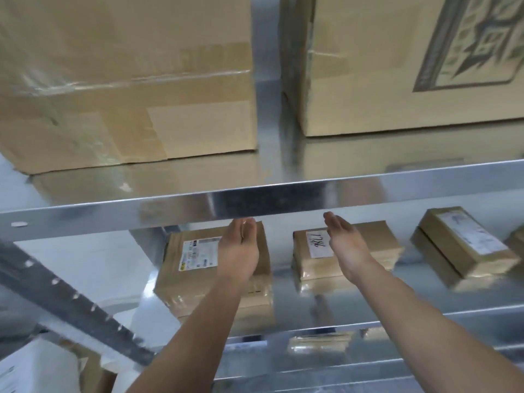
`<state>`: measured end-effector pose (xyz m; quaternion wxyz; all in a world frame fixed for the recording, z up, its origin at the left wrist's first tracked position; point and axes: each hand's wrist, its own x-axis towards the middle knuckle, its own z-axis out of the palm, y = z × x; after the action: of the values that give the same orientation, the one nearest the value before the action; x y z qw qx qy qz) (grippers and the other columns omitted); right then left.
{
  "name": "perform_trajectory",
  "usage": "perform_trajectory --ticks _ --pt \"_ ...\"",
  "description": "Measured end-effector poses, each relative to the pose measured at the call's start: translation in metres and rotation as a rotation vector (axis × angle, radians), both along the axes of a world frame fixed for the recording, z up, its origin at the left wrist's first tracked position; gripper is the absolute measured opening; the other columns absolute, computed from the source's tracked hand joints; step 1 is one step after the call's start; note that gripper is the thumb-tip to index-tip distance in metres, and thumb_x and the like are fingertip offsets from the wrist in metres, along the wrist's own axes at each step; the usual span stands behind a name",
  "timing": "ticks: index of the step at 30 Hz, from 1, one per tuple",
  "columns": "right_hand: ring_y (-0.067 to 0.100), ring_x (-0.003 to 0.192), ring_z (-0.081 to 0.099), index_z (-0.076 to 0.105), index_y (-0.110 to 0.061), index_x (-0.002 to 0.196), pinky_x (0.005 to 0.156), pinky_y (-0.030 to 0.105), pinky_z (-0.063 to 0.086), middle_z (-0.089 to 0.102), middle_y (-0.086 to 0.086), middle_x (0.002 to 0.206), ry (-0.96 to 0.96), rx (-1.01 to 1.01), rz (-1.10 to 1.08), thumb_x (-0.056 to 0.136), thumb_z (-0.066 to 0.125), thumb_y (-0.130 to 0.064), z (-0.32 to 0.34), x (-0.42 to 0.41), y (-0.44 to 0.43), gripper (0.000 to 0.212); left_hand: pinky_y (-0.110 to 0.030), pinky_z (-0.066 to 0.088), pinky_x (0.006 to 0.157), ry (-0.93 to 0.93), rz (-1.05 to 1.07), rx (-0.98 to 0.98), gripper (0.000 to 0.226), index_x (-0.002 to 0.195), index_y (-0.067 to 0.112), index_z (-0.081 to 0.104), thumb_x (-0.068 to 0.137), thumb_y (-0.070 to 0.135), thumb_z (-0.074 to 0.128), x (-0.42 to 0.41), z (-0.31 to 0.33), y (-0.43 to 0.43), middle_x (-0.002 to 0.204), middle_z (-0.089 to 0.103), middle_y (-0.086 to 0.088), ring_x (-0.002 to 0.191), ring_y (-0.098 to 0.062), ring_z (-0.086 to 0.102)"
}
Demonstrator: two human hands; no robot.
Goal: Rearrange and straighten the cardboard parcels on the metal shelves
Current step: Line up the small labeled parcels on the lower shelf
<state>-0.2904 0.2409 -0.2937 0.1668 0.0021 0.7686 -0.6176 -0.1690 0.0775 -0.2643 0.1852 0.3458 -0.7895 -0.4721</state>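
Probably the step in hand is to square up the small parcels on the middle shelf (425, 304). To do it well, I think each hand should press flat against a parcel and slide it, not lift it, until its front edge runs along the front of the shelf and the gaps are equal. The right parcel (465, 245) lies turned at an angle, apart from the others, so it seems to need the most turning. The metal looks smooth, so a soft push may be enough; a hard one could send a parcel too far back.

Both hands reach in under the beam (283, 199) of the upper shelf. The left hand (241, 245) is flat, fingers straight and together, over the right part of the left parcel (170, 282). The right hand (343, 239) is flat too, fingers straight, over the middle parcel (380, 245), just beside its white label (319, 245). Neither hand grips anything. Whether the palms really touch the cardboard, I cannot tell. Two big boxes (127, 80) stand on the upper shelf, a gap between them.
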Motion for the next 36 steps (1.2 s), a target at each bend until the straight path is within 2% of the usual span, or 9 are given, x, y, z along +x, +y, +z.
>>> perform_trajectory --ticks 3,6,10,16,20,25,30,33,36 --pt "0.018 0.099 0.054 0.061 -0.023 0.093 0.08 0.028 0.043 0.059 -0.008 0.096 0.058 0.076 0.016 0.108 0.039 -0.029 0.007 -0.031 0.037 0.028 -0.033 0.037 0.085 -0.017 -0.015 0.028 0.036 0.124 0.013 0.06 0.106 0.039 0.043 -0.028 -0.001 0.036 0.117 0.064 -0.012 0.105 -0.032 0.059" --pt "0.009 0.076 0.05 0.056 -0.022 0.092 0.073 0.033 0.041 0.058 -0.001 0.091 0.052 0.137 -0.007 0.107 0.036 -0.031 0.014 -0.054 0.066 0.027 -0.028 0.036 0.088 -0.046 -0.047 0.066 0.038 0.132 0.016 0.057 0.107 0.039 0.041 -0.05 -0.007 0.065 0.128 0.062 -0.007 0.116 -0.029 0.057" --pt "0.02 0.091 0.053 0.059 -0.013 0.11 0.085 0.034 0.036 0.057 0.003 0.104 0.026 0.129 -0.02 0.109 0.038 -0.036 0.006 -0.077 0.095 0.031 -0.023 0.031 0.091 -0.092 0.009 0.073 0.037 0.138 0.021 0.056 0.107 0.036 0.043 -0.074 -0.023 0.089 0.137 0.059 -0.002 0.125 -0.025 0.053" --pt "0.034 0.116 0.056 0.06 -0.007 0.131 0.096 0.039 0.04 0.062 0.018 0.132 0.002 0.261 0.029 0.111 0.032 -0.038 -0.012 -0.107 0.126 0.046 -0.039 0.032 0.114 -0.163 0.102 0.07 0.045 0.146 0.016 0.05 0.106 0.036 0.044 -0.088 -0.057 0.1 0.151 0.05 -0.011 0.137 -0.032 0.046" --pt "0.032 0.125 0.057 0.056 -0.017 0.143 0.103 0.04 0.043 0.061 0.009 0.137 -0.013 0.268 0.056 0.109 0.034 -0.046 -0.029 -0.113 0.139 0.05 -0.041 0.033 0.114 -0.219 0.165 0.106 0.052 0.153 0.017 0.043 0.106 0.04 0.043 -0.09 -0.069 0.102 0.156 0.044 -0.011 0.139 -0.035 0.044" --pt "0.027 0.119 0.059 0.062 -0.023 0.127 0.111 0.052 0.042 0.065 0.005 0.131 -0.098 0.224 0.166 0.101 0.03 -0.056 -0.057 -0.119 0.144 0.053 -0.047 0.031 0.117 -0.282 0.203 0.268 0.071 0.15 0.016 0.044 0.096 0.061 0.036 -0.096 -0.09 0.098 0.154 0.046 -0.013 0.138 -0.037 0.044" --pt "0.024 0.119 0.059 0.058 -0.03 0.131 0.112 0.052 0.042 0.066 0.0 0.127 -0.189 0.166 0.219 0.1 0.027 -0.058 -0.074 -0.114 0.144 0.052 -0.045 0.05 0.103 -0.199 0.208 0.42 0.07 0.104 0.032 0.075 0.082 0.088 0.038 -0.093 -0.119 0.099 0.106 0.077 0.007 0.102 -0.022 0.071" --pt "0.022 0.118 0.062 0.063 -0.035 0.126 0.111 0.052 0.044 0.069 -0.003 0.124 -0.181 0.135 0.2 0.087 0.026 -0.072 -0.081 -0.116 0.143 0.065 -0.027 0.056 0.07 -0.099 0.195 0.601 0.05 0.1 0.02 0.075 0.101 0.06 0.045 -0.086 -0.081 0.118 0.084 0.079 0.004 0.077 -0.014 0.075" --pt "0.022 0.12 0.061 0.065 -0.029 0.124 0.112 0.05 0.042 0.068 0.0 0.126 -0.203 0.1 0.177 0.095 0.026 -0.073 -0.08 -0.116 0.144 0.065 -0.016 0.05 0.045 -0.091 0.205 0.668 0.045 0.096 0.013 0.069 0.109 0.042 0.037 -0.088 -0.073 0.123 0.068 0.076 0.002 0.056 -0.01 0.072"
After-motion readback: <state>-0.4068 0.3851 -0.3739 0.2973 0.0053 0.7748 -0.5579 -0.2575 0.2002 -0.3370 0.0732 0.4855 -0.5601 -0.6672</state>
